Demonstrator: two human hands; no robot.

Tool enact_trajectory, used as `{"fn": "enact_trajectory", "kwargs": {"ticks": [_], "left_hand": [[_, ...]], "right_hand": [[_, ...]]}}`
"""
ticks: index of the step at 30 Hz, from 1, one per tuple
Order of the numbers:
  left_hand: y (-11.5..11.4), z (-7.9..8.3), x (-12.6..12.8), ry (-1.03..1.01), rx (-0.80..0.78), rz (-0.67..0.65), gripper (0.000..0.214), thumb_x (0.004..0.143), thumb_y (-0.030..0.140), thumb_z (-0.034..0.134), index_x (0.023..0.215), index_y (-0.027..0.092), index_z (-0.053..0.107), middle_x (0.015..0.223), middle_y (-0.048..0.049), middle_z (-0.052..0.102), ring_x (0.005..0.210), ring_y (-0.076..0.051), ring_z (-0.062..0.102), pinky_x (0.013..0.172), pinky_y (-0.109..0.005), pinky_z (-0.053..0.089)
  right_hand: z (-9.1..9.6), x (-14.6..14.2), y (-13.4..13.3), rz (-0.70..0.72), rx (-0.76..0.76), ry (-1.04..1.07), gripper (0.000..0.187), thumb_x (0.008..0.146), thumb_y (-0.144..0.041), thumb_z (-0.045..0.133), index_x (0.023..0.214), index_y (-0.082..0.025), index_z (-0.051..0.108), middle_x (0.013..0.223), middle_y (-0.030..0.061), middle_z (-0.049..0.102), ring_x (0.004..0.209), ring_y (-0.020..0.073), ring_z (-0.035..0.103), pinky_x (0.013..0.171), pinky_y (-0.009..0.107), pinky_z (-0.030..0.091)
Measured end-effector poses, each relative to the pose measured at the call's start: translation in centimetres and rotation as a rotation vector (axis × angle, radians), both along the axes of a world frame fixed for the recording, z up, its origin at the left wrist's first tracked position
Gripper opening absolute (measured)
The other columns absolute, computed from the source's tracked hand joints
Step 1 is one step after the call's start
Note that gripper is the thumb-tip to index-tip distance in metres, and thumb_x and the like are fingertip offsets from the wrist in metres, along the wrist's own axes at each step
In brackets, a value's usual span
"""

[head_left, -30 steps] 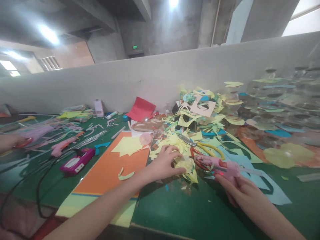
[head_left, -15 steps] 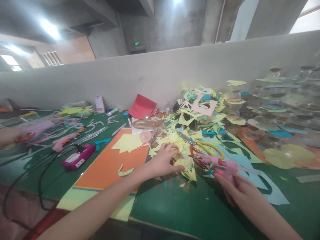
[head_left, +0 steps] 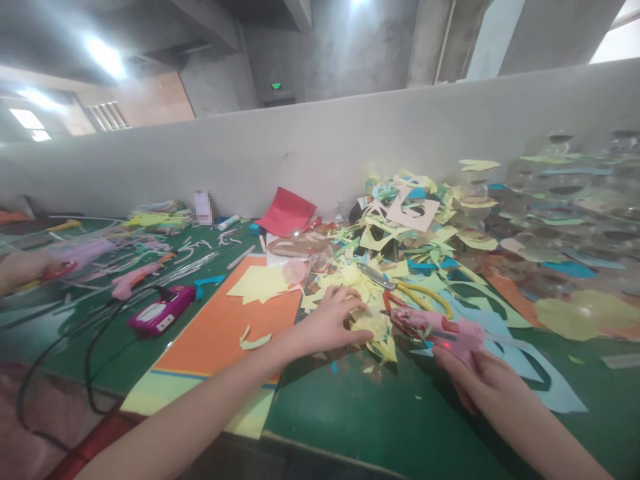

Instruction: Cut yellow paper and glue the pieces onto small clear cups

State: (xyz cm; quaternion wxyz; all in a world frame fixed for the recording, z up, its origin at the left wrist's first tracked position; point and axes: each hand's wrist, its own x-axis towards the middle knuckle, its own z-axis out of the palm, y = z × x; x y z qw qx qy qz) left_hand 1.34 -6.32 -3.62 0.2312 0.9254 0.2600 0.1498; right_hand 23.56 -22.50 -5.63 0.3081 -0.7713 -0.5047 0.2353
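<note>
My right hand (head_left: pixel 473 373) is wrapped round a pink glue gun (head_left: pixel 457 331) with a small red light lit on its side. The gun's nozzle points left, close to a clear, round plastic piece (head_left: pixel 373 321) at table height. Around the near side of that piece my left hand (head_left: pixel 336 321) curls its thumb and fingers, steadying it over yellow paper scraps. Its exact shape is hard to make out. Just behind lie scissors with yellow handles (head_left: pixel 425 291), and red handles (head_left: pixel 400 320) show partly beneath the gun's nozzle.
Orange sheets (head_left: pixel 210 327) are stacked on the green table to the left. Beyond them lie a purple power strip (head_left: pixel 163 310) and another pink glue gun (head_left: pixel 133 280). A scrap heap (head_left: pixel 400 220) stands behind, clear plastic pieces with paper discs (head_left: pixel 565 220) at right. Another person's hand (head_left: pixel 25 270) is far left.
The whole view has shifted slightly, so things appear a little further right. Both hands keep nearly the same pose, with the glue gun's nozzle still close to the plastic piece.
</note>
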Motion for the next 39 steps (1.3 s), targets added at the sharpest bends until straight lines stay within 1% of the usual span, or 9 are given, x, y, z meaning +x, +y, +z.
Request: {"fn": "enact_trajectory", "kwargs": {"ticks": [3,6,10,13,16,23,27,34,39], "left_hand": [[0.1,-0.1,0.0,-0.008,0.0,0.0,0.045,0.079,0.055,0.07,0.114,0.026,0.064,0.129,-0.0074,0.053,0.127,-0.029,0.038,0.106,-0.046,0.04],[0.1,0.0,0.0,-0.004,-0.011,0.004,0.042,0.08,0.052,0.07,0.113,0.026,0.064,0.128,-0.0073,0.053,0.127,-0.029,0.038,0.106,-0.046,0.039],[0.0,0.1,0.0,-0.006,-0.009,-0.003,0.04,0.08,0.051,0.07,0.112,0.027,0.065,0.127,-0.0073,0.053,0.126,-0.029,0.04,0.107,-0.047,0.038],[0.0,0.2,0.0,-0.013,-0.005,-0.012,0.042,0.08,0.052,0.07,0.113,0.027,0.064,0.127,-0.0074,0.053,0.126,-0.029,0.039,0.106,-0.046,0.039],[-0.1,0.2,0.0,-0.007,-0.007,-0.015,0.042,0.081,0.053,0.069,0.113,0.026,0.064,0.126,-0.0073,0.054,0.125,-0.028,0.04,0.106,-0.045,0.039],[0.0,0.1,0.1,-0.013,0.004,-0.013,0.042,0.081,0.053,0.069,0.113,0.027,0.065,0.125,-0.0073,0.054,0.125,-0.029,0.041,0.107,-0.047,0.039],[0.1,0.0,0.1,-0.011,-0.004,-0.008,0.042,0.08,0.054,0.07,0.112,0.027,0.065,0.125,-0.0073,0.054,0.124,-0.029,0.04,0.105,-0.047,0.04],[-0.1,0.2,0.0,-0.008,-0.012,-0.008,0.04,0.081,0.051,0.07,0.112,0.027,0.064,0.125,-0.0071,0.053,0.123,-0.028,0.04,0.104,-0.045,0.042],[0.1,-0.1,0.0,-0.004,0.001,-0.014,0.042,0.081,0.054,0.069,0.113,0.027,0.063,0.126,-0.0067,0.053,0.123,-0.028,0.04,0.105,-0.046,0.041]], "right_hand": [[-0.1,0.1,-0.1,-0.018,0.027,0.013,0.056,0.079,-0.07,0.048,0.045,-0.025,0.045,0.042,0.0009,0.054,0.044,0.0162,0.055,0.05,0.027,0.048],[-0.1,0.2,-0.4,-0.039,-0.005,0.072,0.057,0.078,-0.071,0.05,0.044,-0.026,0.044,0.044,0.0011,0.056,0.047,0.0166,0.058,0.051,0.026,0.05],[0.3,-0.1,-0.5,-0.005,-0.005,0.113,0.058,0.079,-0.069,0.049,0.042,-0.025,0.044,0.047,0.0018,0.059,0.05,0.0164,0.059,0.052,0.025,0.051],[0.9,-1.0,-0.3,-0.011,0.048,0.111,0.054,0.074,-0.068,0.051,0.042,-0.026,0.043,0.042,0.0006,0.052,0.045,0.0156,0.054,0.047,0.025,0.048],[1.6,-2.2,0.1,-0.09,0.099,0.131,0.049,0.067,-0.068,0.051,0.043,-0.028,0.038,0.037,-0.0013,0.044,0.04,0.0151,0.047,0.042,0.027,0.044],[3.0,-3.2,0.4,-0.117,0.138,0.107,0.038,0.062,-0.064,0.05,0.047,-0.03,0.041,0.036,-0.0028,0.038,0.041,0.0178,0.046,0.048,0.03,0.047],[2.7,-2.9,0.4,-0.095,0.136,0.075,0.038,0.065,-0.065,0.048,0.053,-0.029,0.048,0.038,-0.002,0.042,0.043,0.019,0.049,0.05,0.031,0.047],[2.3,-2.8,0.6,-0.102,0.134,0.055,0.041,0.066,-0.066,0.048,0.047,-0.03,0.04,0.036,-0.001,0.043,0.042,0.0188,0.049,0.052,0.032,0.049],[1.4,-2.5,0.2,-0.112,0.17,0.067,0.046,0.072,-0.064,0.052,0.046,-0.029,0.036,0.038,-0.0023,0.043,0.041,0.0164,0.048,0.049,0.028,0.047]]}}
